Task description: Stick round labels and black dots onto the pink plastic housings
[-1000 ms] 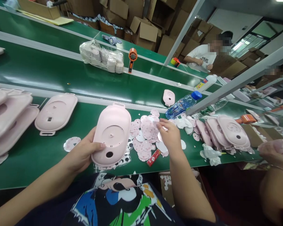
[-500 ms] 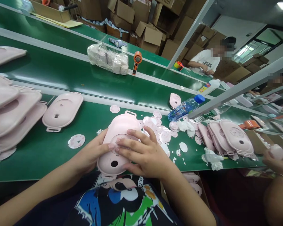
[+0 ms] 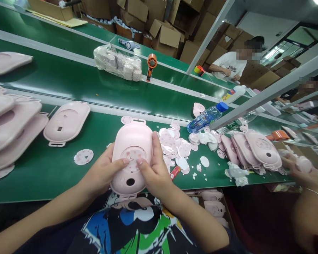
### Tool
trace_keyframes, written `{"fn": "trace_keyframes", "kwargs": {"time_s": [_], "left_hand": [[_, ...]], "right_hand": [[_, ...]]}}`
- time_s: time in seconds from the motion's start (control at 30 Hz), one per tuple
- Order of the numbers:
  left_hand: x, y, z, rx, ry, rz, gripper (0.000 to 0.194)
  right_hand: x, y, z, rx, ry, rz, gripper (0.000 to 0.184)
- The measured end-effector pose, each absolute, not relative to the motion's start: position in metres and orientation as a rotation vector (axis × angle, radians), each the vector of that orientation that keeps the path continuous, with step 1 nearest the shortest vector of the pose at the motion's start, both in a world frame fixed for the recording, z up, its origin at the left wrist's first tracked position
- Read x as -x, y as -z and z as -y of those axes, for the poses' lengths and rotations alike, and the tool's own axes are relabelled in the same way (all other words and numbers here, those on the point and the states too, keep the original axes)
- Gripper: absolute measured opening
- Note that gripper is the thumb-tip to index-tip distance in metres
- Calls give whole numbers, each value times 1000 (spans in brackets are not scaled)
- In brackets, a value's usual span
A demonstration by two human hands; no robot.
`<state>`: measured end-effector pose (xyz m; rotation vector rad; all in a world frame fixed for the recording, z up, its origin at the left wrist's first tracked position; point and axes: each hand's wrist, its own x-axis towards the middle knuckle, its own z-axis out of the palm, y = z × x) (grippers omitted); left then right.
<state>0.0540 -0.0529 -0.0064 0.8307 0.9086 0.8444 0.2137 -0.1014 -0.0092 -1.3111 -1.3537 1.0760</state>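
Observation:
A pale pink plastic housing stands tilted in front of me, gripped by both hands. My left hand holds its left side, and my right hand holds its right side. Both thumbs press on a round printed sticker seated in the housing's circular recess. Just right of my right hand lies a heap of loose round pink stickers and backing scraps. A small red packet lies close to my right wrist.
Stacked pink housings lie left on the green conveyor belt, with more at right. A co-worker's hand holds a pink part at far right. A water bottle lies beyond the stickers. A metal frame bar crosses above.
My right hand has moved from the sticker heap onto the housing, and both thumbs now press its recess. The housing has turned more upright.

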Motion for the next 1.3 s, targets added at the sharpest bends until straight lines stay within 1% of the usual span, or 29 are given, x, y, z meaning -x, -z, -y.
{"fn": "trace_keyframes", "kwargs": {"time_s": [0.2,0.37,0.43,0.73,1.2,1.3], "left_hand": [[-57,2,55,-796,-847,-876,70],[-56,3,56,-747,-833,-887,70],[-56,3,57,-761,-834,-897,71],[-56,9,58,-882,-816,-981,78],[-61,10,58,-905,-753,-1021,79],[-58,10,54,-913,-749,-993,77]], "right_hand": [[-213,7,100,1291,-1067,1304,79],[-214,6,102,1358,-968,1489,96],[-215,5,103,1384,-956,1513,99],[-217,10,105,1370,-975,1484,87],[-221,17,98,1382,-993,1404,87],[-224,23,95,1263,-1036,1327,86]]}}
